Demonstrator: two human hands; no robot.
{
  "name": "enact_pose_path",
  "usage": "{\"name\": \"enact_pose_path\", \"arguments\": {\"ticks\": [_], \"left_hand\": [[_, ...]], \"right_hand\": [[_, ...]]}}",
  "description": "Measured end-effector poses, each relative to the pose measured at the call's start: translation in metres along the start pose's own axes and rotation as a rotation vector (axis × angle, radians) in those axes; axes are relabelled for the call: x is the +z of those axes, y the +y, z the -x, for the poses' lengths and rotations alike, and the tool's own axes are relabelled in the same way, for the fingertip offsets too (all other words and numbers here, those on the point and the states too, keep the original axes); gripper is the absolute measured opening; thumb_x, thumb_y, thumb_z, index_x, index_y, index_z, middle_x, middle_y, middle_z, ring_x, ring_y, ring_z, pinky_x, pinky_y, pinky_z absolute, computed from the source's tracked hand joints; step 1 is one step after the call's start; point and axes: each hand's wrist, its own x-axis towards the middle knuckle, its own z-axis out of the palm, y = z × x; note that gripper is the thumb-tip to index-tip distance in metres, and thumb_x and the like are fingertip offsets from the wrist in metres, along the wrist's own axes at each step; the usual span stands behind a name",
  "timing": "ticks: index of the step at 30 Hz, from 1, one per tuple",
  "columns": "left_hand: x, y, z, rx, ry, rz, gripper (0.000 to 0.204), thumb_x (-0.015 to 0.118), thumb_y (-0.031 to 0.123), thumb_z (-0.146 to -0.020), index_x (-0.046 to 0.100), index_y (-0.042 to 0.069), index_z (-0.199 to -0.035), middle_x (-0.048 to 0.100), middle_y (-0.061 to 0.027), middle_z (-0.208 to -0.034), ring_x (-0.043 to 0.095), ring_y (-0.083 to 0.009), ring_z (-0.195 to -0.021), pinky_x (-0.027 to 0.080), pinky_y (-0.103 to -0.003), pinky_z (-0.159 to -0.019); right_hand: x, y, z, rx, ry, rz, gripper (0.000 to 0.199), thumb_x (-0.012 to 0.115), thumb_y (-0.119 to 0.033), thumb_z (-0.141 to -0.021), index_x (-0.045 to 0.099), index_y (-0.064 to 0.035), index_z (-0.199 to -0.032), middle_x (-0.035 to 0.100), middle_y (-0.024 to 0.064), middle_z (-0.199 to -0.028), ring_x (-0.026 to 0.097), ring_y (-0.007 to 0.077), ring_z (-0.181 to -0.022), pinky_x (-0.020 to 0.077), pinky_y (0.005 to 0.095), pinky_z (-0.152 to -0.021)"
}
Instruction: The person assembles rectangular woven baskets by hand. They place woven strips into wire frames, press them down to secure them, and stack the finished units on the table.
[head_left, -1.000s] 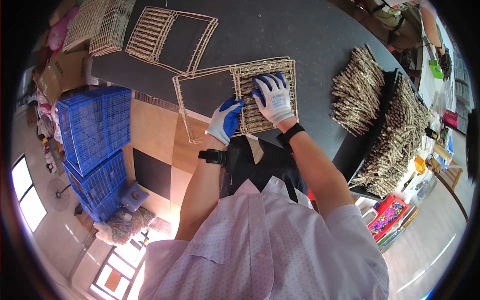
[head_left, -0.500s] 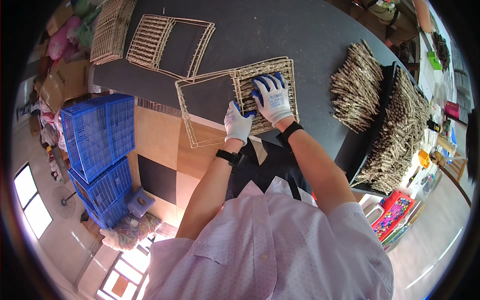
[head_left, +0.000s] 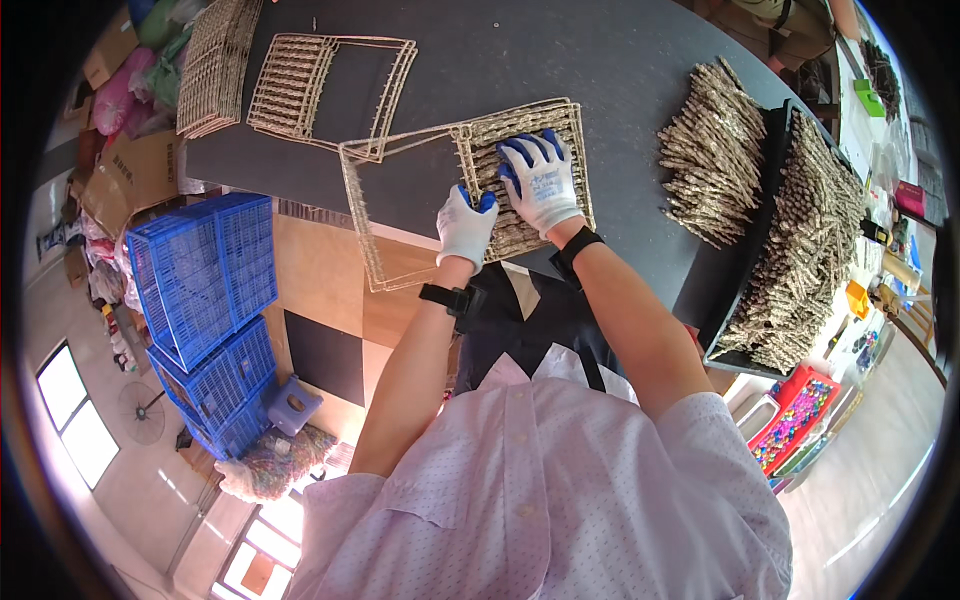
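Observation:
A rectangular frame [head_left: 364,220] bound in tan cord lies on the dark table, reaching over its near edge. Its left half is an open gap; twisted natural-fibre strands [head_left: 520,241] fill the right half. Both my hands wear white gloves with blue fingertips. My left hand [head_left: 466,228] is closed at the frame's middle bar, its thumb and fingertips pointing up. Flat across the strands rests my right hand [head_left: 542,185], fingers stretched out toward the far side. Another half-filled frame [head_left: 318,95] lies farther left, its corner close to this one.
Stacked filled frames [head_left: 217,65] stand at the far left. On the right, a heap of loose twisted strands [head_left: 708,150] lies beside a black tray [head_left: 722,318] piled with more. Blue plastic crates [head_left: 205,280] stand left of the table. Another person [head_left: 795,30] is at the far right.
My left thumb has swung from pointing right to pointing up along the middle bar. My right hand stays on the strands. The whole view has shifted slightly.

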Motion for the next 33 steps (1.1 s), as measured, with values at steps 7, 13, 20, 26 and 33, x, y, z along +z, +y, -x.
{"name": "enact_pose_path", "arguments": {"ticks": [7,13,20,26,33], "left_hand": [[-0.016,-0.012,0.015,0.053,-0.274,0.517,0.071,0.080,0.012,-0.073,0.042,0.003,-0.133,0.063,-0.0132,-0.113,0.061,-0.0216,-0.102,0.049,-0.032,-0.088],[-0.003,-0.018,0.031,0.252,-0.199,0.261,0.119,0.084,0.009,-0.062,0.004,0.001,-0.150,0.040,-0.0230,-0.135,0.045,-0.0358,-0.125,0.040,-0.037,-0.105],[0.016,-0.026,0.017,0.206,-0.061,0.291,0.100,0.081,0.005,-0.064,0.023,0.000,-0.146,0.053,-0.0191,-0.130,0.056,-0.0291,-0.116,0.045,-0.035,-0.099],[0.015,-0.033,0.007,0.113,-0.154,0.464,0.094,0.079,0.006,-0.067,0.026,0.002,-0.145,0.055,-0.0211,-0.127,0.056,-0.0312,-0.116,0.046,-0.037,-0.099],[0.021,-0.034,0.003,0.148,-0.115,0.408,0.093,0.078,0.009,-0.068,0.027,0.003,-0.144,0.052,-0.0226,-0.128,0.054,-0.0338,-0.118,0.045,-0.038,-0.100]], "right_hand": [[0.000,0.001,0.000,0.012,-0.013,0.020,0.038,0.062,-0.026,-0.083,0.058,-0.0141,-0.119,0.058,0.0079,-0.121,0.048,0.0288,-0.120,0.0259,0.0498,-0.110],[0.000,-0.003,0.002,0.051,-0.049,0.089,0.039,0.062,-0.027,-0.084,0.057,-0.0146,-0.121,0.057,0.0076,-0.124,0.047,0.0288,-0.121,0.0245,0.0495,-0.112],[0.004,-0.002,0.002,0.037,-0.058,0.083,0.041,0.061,-0.031,-0.085,0.056,-0.0145,-0.123,0.056,0.0080,-0.125,0.046,0.0289,-0.123,0.0231,0.0500,-0.112],[-0.012,0.012,0.004,-0.077,-0.119,-0.181,0.070,0.070,-0.048,-0.077,0.048,-0.0137,-0.134,0.044,0.0112,-0.141,0.035,0.0332,-0.134,0.0187,0.0518,-0.114],[-0.057,-0.001,-0.024,-0.240,-0.730,0.359,0.110,0.076,-0.058,-0.068,0.020,-0.0127,-0.152,0.021,0.0200,-0.155,0.021,0.0394,-0.143,0.0190,0.0516,-0.115]]}}
